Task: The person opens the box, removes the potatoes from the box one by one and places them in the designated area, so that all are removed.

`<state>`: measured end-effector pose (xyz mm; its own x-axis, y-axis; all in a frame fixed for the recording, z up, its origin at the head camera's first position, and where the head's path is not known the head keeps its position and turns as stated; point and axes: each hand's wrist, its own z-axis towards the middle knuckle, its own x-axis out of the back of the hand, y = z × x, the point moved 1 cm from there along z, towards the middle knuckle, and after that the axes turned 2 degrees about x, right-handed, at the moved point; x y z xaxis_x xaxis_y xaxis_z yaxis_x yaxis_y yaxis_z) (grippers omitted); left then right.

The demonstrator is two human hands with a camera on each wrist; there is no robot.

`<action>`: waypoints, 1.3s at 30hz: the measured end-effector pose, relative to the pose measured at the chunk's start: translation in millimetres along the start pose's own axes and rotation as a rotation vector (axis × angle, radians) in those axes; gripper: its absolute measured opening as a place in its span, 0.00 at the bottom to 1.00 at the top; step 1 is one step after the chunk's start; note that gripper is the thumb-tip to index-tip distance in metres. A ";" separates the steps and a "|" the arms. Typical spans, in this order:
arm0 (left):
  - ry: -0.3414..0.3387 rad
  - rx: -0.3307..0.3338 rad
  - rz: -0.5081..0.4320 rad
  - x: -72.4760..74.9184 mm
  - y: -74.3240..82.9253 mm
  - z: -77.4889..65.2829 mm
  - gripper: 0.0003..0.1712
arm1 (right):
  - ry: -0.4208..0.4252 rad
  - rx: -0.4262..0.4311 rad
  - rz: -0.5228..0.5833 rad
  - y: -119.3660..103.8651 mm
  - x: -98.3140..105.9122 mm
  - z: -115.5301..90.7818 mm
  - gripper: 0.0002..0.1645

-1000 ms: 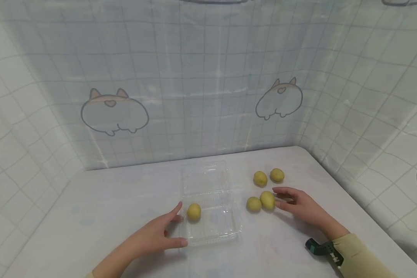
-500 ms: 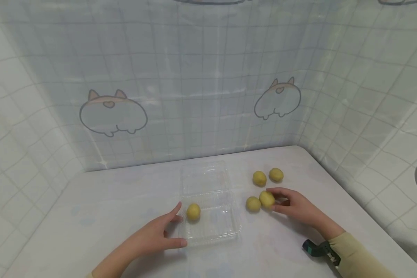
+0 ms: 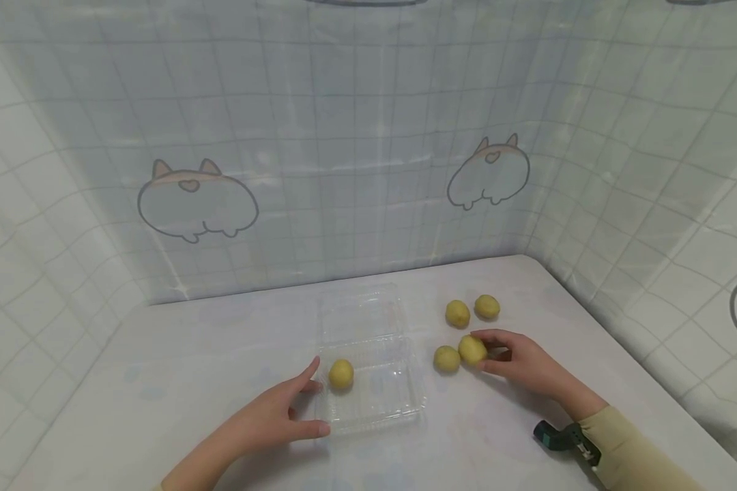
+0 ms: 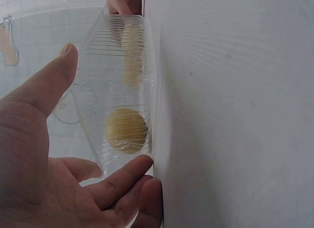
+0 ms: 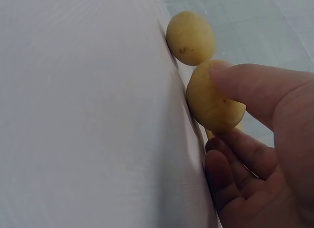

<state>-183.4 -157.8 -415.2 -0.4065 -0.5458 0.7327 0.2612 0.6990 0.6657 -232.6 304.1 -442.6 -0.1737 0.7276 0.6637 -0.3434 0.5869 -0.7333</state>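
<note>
My right hand (image 3: 522, 361) pinches a yellow lemon (image 3: 471, 349) between thumb and fingers; the lemon sits on the table. Another lemon (image 3: 446, 359) lies close at its left, as the right wrist view also shows with a second lemon (image 5: 190, 39) beyond the held lemon (image 5: 211, 98). My left hand (image 3: 276, 414) is at the left side of a clear plastic clamshell box (image 3: 377, 409), thumb and fingers spread along its edge. One lemon (image 3: 341, 374) rests in the box's near half, at the left, seen through the ribbed wall in the left wrist view.
Two more lemons, a left lemon (image 3: 457, 314) and a right lemon (image 3: 487, 307), lie farther back on the pale table (image 3: 221, 354). The box's lid (image 3: 361, 314) lies folded back. A patterned, grid-lined curtain (image 3: 344, 170) encloses the table. A dark wrist device (image 3: 565, 440) is by the right sleeve.
My right hand has moved left onto the nearer right lemon and closed thumb and fingers on it. My left hand and the box have stayed put.
</note>
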 end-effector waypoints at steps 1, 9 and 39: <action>0.001 0.000 0.000 0.0 0.1 -0.3 0.62 | -0.001 -0.002 0.000 0.2 0.6 -0.2 0.33; 0.006 -0.003 0.003 -0.3 0.0 -0.8 0.62 | 0.008 -0.023 0.034 5.9 4.4 -3.1 0.34; 0.002 0.007 0.001 0.0 3.6 -3.1 0.61 | 0.027 0.012 0.059 -7.9 18.9 -1.2 0.35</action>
<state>-179.8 -156.6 -412.4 -0.4047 -0.5458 0.7337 0.2552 0.7031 0.6637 -232.0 313.6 -424.4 -0.1694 0.7700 0.6151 -0.3444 0.5385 -0.7690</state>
